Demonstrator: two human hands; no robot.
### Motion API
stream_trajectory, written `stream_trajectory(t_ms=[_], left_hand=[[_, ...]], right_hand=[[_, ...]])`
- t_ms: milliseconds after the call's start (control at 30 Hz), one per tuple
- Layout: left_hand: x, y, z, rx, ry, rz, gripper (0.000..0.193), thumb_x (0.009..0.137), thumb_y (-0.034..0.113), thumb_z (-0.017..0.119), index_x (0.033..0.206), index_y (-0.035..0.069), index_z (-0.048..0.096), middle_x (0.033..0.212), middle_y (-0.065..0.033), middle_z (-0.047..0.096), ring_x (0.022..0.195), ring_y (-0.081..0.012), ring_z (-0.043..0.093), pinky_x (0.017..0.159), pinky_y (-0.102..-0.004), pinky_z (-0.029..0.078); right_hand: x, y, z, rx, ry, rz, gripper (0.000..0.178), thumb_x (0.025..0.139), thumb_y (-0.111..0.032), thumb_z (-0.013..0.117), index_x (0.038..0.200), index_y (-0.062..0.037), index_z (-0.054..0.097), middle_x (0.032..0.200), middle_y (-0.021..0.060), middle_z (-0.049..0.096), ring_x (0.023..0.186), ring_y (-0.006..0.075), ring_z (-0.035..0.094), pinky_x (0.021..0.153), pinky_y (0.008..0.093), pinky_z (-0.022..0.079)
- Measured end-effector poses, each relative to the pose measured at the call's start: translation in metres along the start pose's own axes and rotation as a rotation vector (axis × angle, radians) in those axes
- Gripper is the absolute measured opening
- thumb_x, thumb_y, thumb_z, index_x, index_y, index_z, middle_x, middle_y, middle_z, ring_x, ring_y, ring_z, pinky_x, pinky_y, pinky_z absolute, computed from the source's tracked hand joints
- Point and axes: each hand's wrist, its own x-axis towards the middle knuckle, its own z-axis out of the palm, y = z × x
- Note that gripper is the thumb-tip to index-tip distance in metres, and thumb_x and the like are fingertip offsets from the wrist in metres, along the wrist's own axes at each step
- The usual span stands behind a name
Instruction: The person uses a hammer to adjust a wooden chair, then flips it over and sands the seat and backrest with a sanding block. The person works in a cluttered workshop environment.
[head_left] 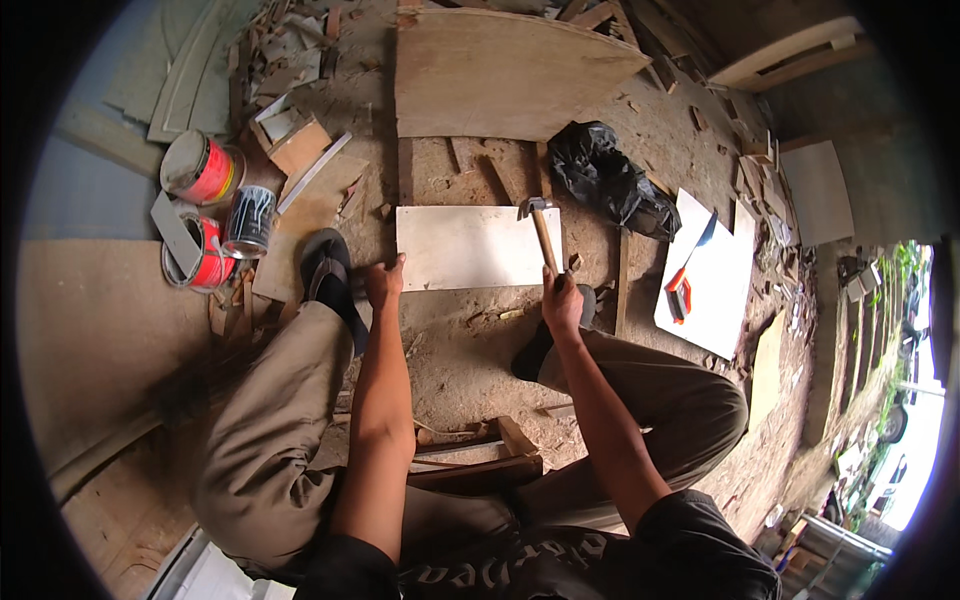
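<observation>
A white rectangular board (465, 248) lies between my feet, over wooden strips. My left hand (385, 280) grips its near left corner, thumb up along the edge; the fingers underneath are partly hidden. In my right hand (562, 302) is a claw hammer (543, 235), held by its wooden handle. The hammer's metal head is over the board's far right part, and I cannot tell whether it touches. To the right, a handsaw (683, 283) with a red and black handle rests on a white sheet (708, 318).
A large plywood panel (500, 75) lies beyond the board. Beside it is a crumpled black plastic bag (605, 175). Paint cans (250, 222) and a red-labelled tub (200, 170) stand at the left. Wood scraps (290, 70) litter the ground. Short timber pieces (480, 470) lie close to me.
</observation>
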Motion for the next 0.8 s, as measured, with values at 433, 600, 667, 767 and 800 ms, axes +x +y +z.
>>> stream_trajectory(t_ms=[433,600,667,767,800], left_hand=[[-0.002,-0.019,-0.01,-0.282,-0.34,-0.064,0.055,0.099,0.041,0.048,0.129,-0.005,0.046,0.127,-0.0217,0.055,0.098,-0.032,0.067,0.056,-0.0338,0.057],[-0.035,0.007,-0.013,-0.44,-0.432,0.014,0.05,0.102,0.036,0.042,0.134,-0.002,0.037,0.125,-0.0182,0.055,0.086,-0.0249,0.071,0.051,-0.0306,0.053],[-0.044,0.013,-0.025,-0.539,-0.367,-0.019,0.048,0.103,0.036,0.041,0.132,-0.002,0.036,0.126,-0.0168,0.055,0.084,-0.0244,0.071,0.053,-0.0296,0.052],[-0.069,0.04,-0.031,-0.455,-0.521,0.087,0.046,0.103,0.035,0.04,0.13,-0.002,0.039,0.122,-0.0165,0.058,0.084,-0.0236,0.071,0.055,-0.0285,0.052],[-0.073,0.046,-0.035,-0.464,-0.504,0.074,0.044,0.103,0.035,0.04,0.128,-0.002,0.041,0.119,-0.0161,0.059,0.084,-0.0234,0.071,0.054,-0.0286,0.051]], right_hand=[[-0.003,0.03,-0.005,0.121,0.2,0.07,0.052,0.083,-0.018,0.067,0.124,0.0055,0.046,0.12,0.0278,0.048,0.113,0.0434,0.049,0.096,0.0471,0.041],[-0.013,0.037,0.033,0.592,-0.085,0.607,0.069,0.084,-0.044,0.073,0.121,0.0088,0.047,0.102,0.0211,0.056,0.093,0.0323,0.058,0.077,0.0436,0.047],[-0.005,0.018,0.03,1.086,-0.336,0.848,0.069,0.084,-0.048,0.071,0.122,0.0052,0.048,0.103,0.0174,0.058,0.095,0.0278,0.06,0.076,0.042,0.049],[0.008,0.022,0.031,1.477,-0.311,0.915,0.059,0.089,-0.045,0.067,0.124,-0.001,0.049,0.105,0.0139,0.059,0.098,0.0275,0.061,0.08,0.0432,0.053],[0.015,0.008,0.028,1.588,-0.282,0.885,0.054,0.091,-0.042,0.066,0.124,-0.0027,0.049,0.106,0.0134,0.059,0.098,0.0286,0.061,0.082,0.0441,0.054]])
